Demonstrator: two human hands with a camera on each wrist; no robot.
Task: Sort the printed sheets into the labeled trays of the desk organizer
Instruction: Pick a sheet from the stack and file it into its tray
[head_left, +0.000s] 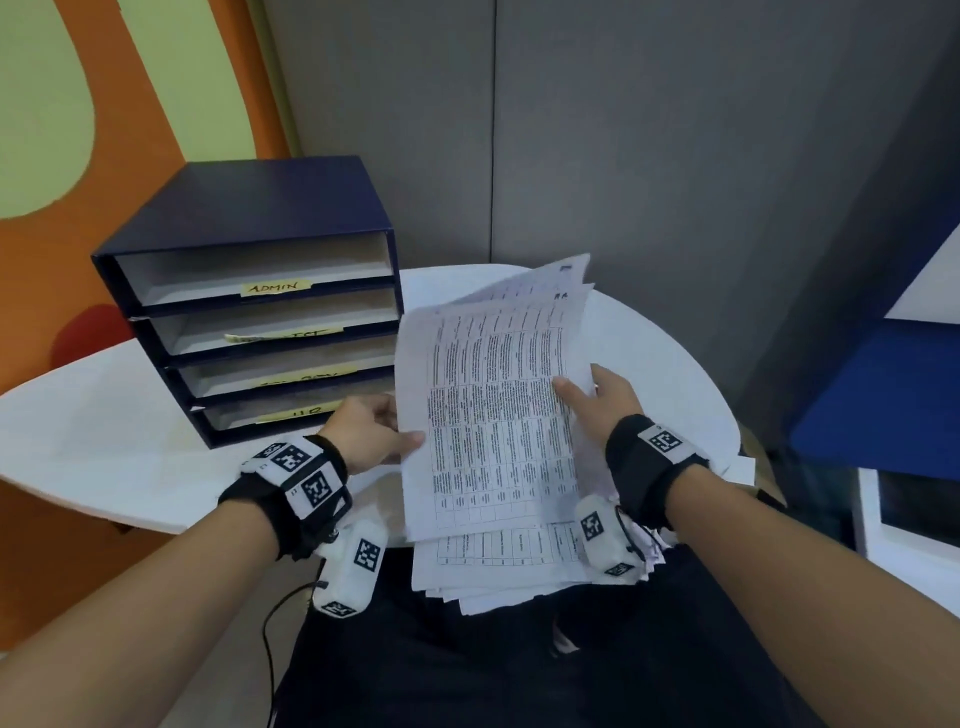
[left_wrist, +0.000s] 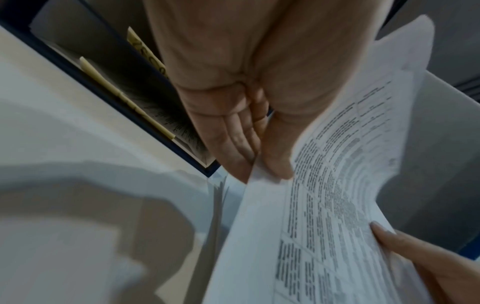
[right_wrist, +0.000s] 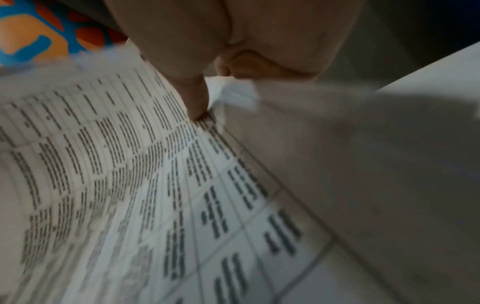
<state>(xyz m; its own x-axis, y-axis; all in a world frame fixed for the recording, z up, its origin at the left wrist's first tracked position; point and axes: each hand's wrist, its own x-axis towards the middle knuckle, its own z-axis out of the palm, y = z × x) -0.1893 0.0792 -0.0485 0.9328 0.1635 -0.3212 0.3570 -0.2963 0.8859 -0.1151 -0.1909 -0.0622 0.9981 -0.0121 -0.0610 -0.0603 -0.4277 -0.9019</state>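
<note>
Both hands pinch one printed sheet (head_left: 493, 410), left hand (head_left: 371, 431) and right hand (head_left: 605, 397), fingers (left_wrist: 241, 142) clamped at its edges, right of the organizer (head_left: 249, 291).

Person's rocking black wrist straps (head_left: 641, 467) with white marker-tag blocks (head_left: 665, 441), white camera pods (head_left: 356, 566) hanging underneath, thin black cable (head_left: 270, 649) trailing, arms going bare.

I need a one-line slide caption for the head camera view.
Both hands, left hand and right hand, lift a printed sheet beside the four-tray desk organizer.
</note>
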